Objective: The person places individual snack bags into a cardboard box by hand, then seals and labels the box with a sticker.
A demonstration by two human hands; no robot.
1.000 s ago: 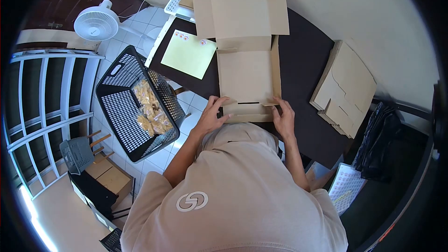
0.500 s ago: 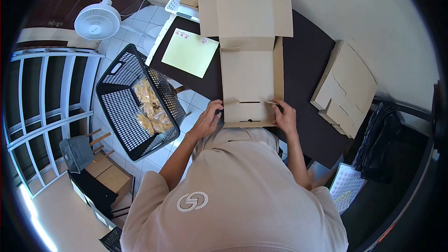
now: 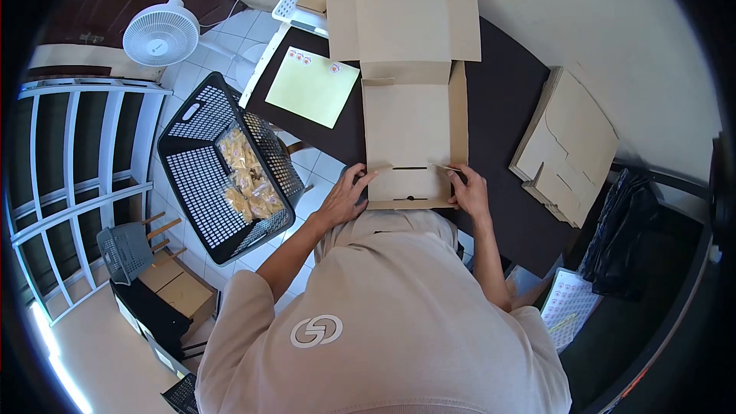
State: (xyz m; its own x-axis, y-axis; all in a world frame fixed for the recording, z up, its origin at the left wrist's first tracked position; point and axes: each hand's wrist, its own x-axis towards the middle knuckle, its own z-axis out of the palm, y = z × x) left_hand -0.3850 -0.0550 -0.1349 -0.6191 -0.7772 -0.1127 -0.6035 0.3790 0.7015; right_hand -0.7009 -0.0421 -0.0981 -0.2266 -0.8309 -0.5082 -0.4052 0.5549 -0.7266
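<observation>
An unfolded-lid cardboard box (image 3: 406, 119) lies in front of me, its lid with side flaps spread out at the far end. At its near left corner, my left hand (image 3: 346, 198) grips the side wall, with a finger reaching over the edge. My right hand (image 3: 469, 190) is closed on the near right corner, where a small flap pokes inward. Slots show in the box's near panel. Some of my fingertips are hidden behind the walls.
A dark table (image 3: 506, 138) carries a pale yellow sticker sheet (image 3: 313, 88) and a stack of flat cardboard boxes (image 3: 569, 146). On the left stands a black basket (image 3: 203, 184) with bagged snacks (image 3: 249, 176). A white basket (image 3: 303, 11) and a fan (image 3: 161, 34) are farther back.
My left hand has shifted slightly right, its finger now over the box's left edge. The right hand stays at its corner, with the small flap tilted a little differently.
</observation>
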